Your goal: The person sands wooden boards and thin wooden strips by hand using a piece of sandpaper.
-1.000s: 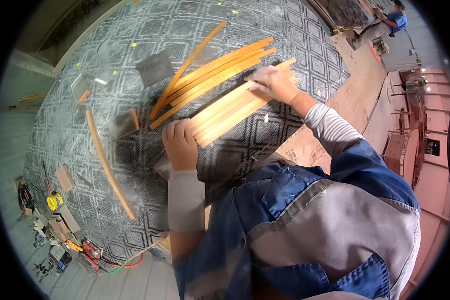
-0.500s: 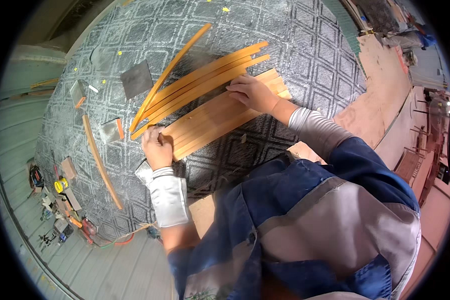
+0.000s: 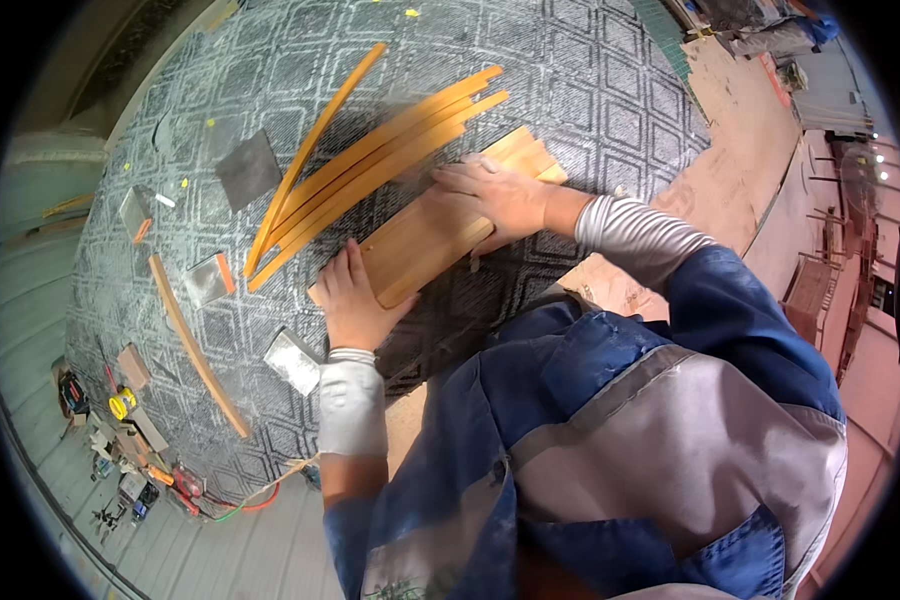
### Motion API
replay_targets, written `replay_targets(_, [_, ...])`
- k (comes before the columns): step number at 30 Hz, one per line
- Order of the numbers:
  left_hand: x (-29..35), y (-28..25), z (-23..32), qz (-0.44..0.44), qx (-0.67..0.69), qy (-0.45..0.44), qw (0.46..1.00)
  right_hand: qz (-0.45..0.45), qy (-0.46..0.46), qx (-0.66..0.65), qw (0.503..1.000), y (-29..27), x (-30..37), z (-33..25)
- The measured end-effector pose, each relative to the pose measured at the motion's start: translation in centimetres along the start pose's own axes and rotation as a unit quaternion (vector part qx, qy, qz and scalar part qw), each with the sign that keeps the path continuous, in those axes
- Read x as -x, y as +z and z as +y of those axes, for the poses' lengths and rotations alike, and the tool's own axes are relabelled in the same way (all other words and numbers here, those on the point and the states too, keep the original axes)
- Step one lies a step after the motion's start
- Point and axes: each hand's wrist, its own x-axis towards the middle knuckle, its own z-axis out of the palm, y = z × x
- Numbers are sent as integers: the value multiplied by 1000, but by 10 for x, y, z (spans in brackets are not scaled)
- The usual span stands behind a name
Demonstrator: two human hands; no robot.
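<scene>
Both my hands are on a bundle of flat wooden strips [image 3: 422, 250] laid side by side on the patterned carpet. My left hand [image 3: 353, 305] grips the near-left end, fingers across the top and thumb along the near edge. Toward the other end, my right hand [image 3: 500, 197] spans the bundle, its fingers at the far edge and part of its thumb side hidden. Just beyond lie several curved yellowish strips [image 3: 380, 165], close together. A single curved strip [image 3: 315, 155] slants away from their left end.
On the grey carpet [image 3: 580, 90] to the left are a dark square sheet [image 3: 248, 170], sanding blocks [image 3: 210, 280] and a lone curved strip [image 3: 195, 345]. A light block [image 3: 293, 360] lies beside my left wrist. Tools and a yellow tape roll [image 3: 122, 403] sit at the carpet's left edge.
The strips under my hands, spread and stepped before, now form a narrower, tighter bundle. My left hand has opened from a pinch to a wide grip across its end. The view has shifted slightly.
</scene>
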Motion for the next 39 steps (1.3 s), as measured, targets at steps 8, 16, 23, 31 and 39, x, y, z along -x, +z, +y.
replay_targets(8, [8,9,-5,-8,13,13,1000,8,-24,35,999,2,0,-8])
replay_targets(16, [42,-4,-2,13,76,21,997,-33,16,16,999,3,20,-32])
replay_targets(23, [7,-9,-51,-162,303,-185,921,-84,163,-64,981,-5,-6,3])
replay_targets(31, [2,-10,-54,-202,200,-75,956,-201,194,-99,955,-13,-28,15])
replay_targets(39, [6,-26,-34,-270,235,-172,918,-223,235,-124,938,-31,-25,4])
